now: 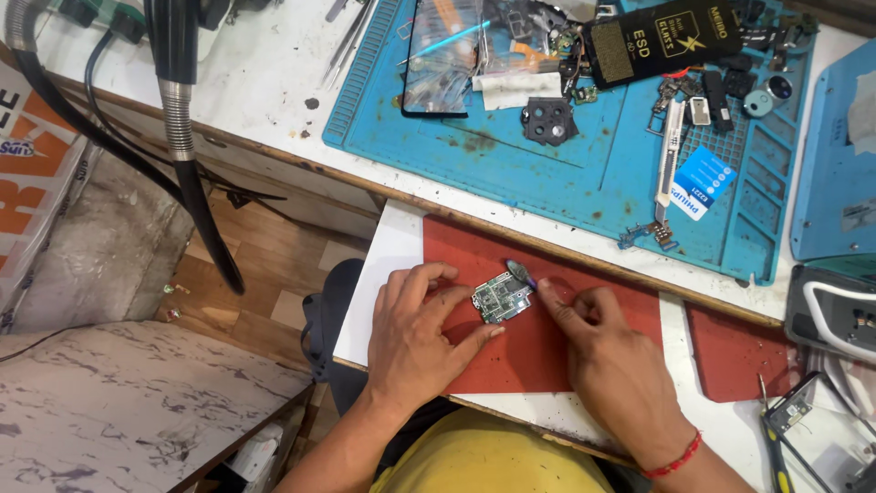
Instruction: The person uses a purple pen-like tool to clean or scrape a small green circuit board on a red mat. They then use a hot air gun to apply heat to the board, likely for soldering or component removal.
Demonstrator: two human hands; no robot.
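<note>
A small green circuit board (501,298) lies on a red mat (511,356) over a white board on my lap. My left hand (418,333) rests flat on the mat with its fingers spread, thumb and forefinger steadying the circuit board's left side. My right hand (610,358) pinches a small blade-like tool (521,271), whose grey tip touches the board's upper right corner. A red thread bracelet (676,459) circles my right wrist.
A blue repair mat (566,173) on the white bench holds a phone screen (442,57), a black camera frame (548,121), a black brush (659,38), tweezers and several small parts. A black flexible hose (187,146) hangs left. A screwdriver (775,443) lies lower right.
</note>
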